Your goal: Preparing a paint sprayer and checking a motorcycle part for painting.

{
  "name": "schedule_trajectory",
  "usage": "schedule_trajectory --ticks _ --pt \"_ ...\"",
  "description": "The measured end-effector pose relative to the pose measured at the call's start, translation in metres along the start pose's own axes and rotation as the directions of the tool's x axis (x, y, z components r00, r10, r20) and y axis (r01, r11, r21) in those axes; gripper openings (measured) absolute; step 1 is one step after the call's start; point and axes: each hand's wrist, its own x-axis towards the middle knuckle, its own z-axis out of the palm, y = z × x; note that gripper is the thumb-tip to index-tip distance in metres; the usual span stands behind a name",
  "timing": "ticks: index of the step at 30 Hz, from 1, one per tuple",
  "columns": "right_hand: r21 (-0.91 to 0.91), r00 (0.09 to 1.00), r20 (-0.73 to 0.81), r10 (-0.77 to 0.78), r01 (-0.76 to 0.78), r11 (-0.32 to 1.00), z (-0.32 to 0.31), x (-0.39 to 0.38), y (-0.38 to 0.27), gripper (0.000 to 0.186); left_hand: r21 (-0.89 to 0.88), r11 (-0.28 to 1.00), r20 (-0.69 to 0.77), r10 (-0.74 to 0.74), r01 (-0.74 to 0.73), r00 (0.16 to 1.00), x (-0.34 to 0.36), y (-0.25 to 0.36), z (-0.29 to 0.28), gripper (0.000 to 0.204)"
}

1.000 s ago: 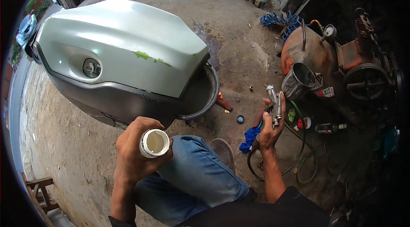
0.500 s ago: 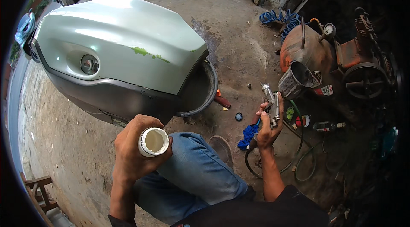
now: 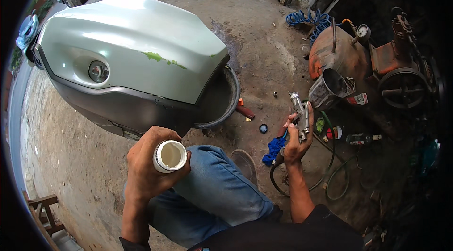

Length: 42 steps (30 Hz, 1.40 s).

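Observation:
My left hand (image 3: 151, 163) wraps round a white open-mouthed plastic bottle (image 3: 171, 141), held above my left knee. Its round mouth faces up; a pale inside shows, though how full it is I cannot tell. My right hand (image 3: 296, 143) grips a silver spray gun (image 3: 303, 118) out over the floor, with its metal head pointing away from me. A hose (image 3: 276, 180) hangs below that hand. Beyond the left hand lies a pale green car bumper (image 3: 137, 34) with a dark lower edge, a round fog lamp (image 3: 98, 71) and bright green patches (image 3: 163, 58).
Under the bumper's right end stands a black tub (image 3: 234, 95). To the right are a rusty orange air compressor (image 3: 332, 48), a coiled blue hose (image 3: 309, 19), a grimy metal can (image 3: 325, 89) and a glass bottle (image 3: 361, 139). A blue cloth (image 3: 273, 151) and a small cap (image 3: 263, 129) lie nearby.

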Motion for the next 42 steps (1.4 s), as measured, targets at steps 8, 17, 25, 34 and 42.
schedule_trajectory --ticks 8,17,25,34,42 --pt "-0.013 1.000 -0.011 0.007 -0.007 1.000 0.001 -0.001 0.001 0.075 -0.003 1.000 0.013 -0.012 0.012 1.000 -0.001 0.002 0.000 0.042" --pt "-0.028 0.999 -0.017 0.035 -0.035 0.999 0.001 -0.001 0.000 0.075 0.000 1.000 0.020 -0.013 0.013 1.000 -0.001 0.002 0.000 0.043" --pt "-0.033 1.000 -0.022 -0.010 0.009 0.999 0.001 0.001 0.005 0.074 -0.026 1.000 0.025 -0.014 0.015 1.000 -0.001 0.002 0.000 0.043" --pt "-0.061 1.000 -0.006 0.012 -0.012 0.998 0.000 0.001 0.005 0.076 -0.024 0.999 0.026 -0.021 0.022 0.999 0.000 0.003 0.000 0.042" --pt "0.004 0.999 -0.038 0.001 -0.001 1.000 0.009 -0.003 0.009 0.075 -0.016 1.000 0.032 -0.023 0.023 0.999 0.001 0.003 0.002 0.043"
